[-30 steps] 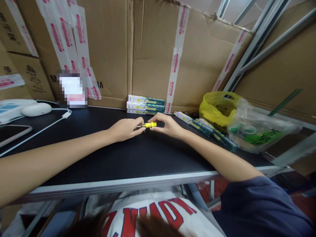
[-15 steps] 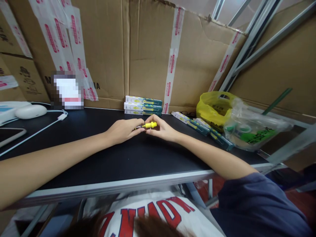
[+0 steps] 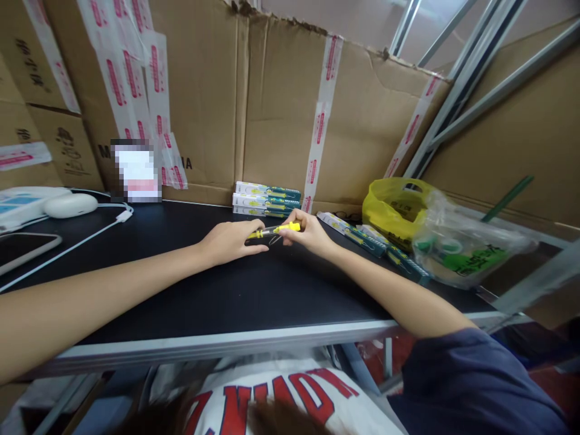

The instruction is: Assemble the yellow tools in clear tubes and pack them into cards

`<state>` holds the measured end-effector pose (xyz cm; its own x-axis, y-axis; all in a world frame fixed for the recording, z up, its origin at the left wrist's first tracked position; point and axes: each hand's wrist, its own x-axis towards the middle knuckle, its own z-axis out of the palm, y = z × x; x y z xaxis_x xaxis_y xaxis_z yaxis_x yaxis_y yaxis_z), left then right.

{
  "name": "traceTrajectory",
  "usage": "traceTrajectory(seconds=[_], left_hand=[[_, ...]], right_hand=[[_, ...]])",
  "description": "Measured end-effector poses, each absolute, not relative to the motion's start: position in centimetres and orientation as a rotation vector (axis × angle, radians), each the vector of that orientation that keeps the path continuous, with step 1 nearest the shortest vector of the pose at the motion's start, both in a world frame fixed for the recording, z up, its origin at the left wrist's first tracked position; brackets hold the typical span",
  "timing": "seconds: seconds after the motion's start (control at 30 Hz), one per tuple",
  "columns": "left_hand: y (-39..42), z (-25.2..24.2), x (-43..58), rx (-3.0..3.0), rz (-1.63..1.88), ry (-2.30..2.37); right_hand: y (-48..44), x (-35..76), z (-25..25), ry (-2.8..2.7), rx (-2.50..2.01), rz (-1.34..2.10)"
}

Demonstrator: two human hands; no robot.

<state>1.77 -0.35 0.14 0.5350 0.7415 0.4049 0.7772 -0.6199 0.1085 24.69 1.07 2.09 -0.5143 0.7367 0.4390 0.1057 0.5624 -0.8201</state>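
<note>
Over the black tabletop, both hands hold a slim yellow pen-shaped tool with a clear or dark middle section. My left hand is closed around its left end, the thumb lying a little below the tool. At the other end, my right hand pinches the yellow part between thumb and fingers. A thin loop, perhaps wire, hangs under the tool near the right fingertips. Just behind the hands, several white and green boxes printed with a yellow tool are stacked against the cardboard.
More such boxes lie to the right, beside a yellow plastic bag and a clear bag. At left are a white case, a cable and a phone. A tall cardboard wall closes the back.
My right hand has shifted slightly right, and the gap between the hands has widened, showing more of the tool's middle and the thin loop. The view has tilted a little upward.
</note>
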Motion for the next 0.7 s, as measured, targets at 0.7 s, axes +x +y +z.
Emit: traceTrajectory(seconds=[0.7], left_hand=[[0.1,-0.9,2.5,-3.169,-0.876,-1.344]], right_hand=[[3.9,26.8,2.9,-1.552,-0.761,1.065]])
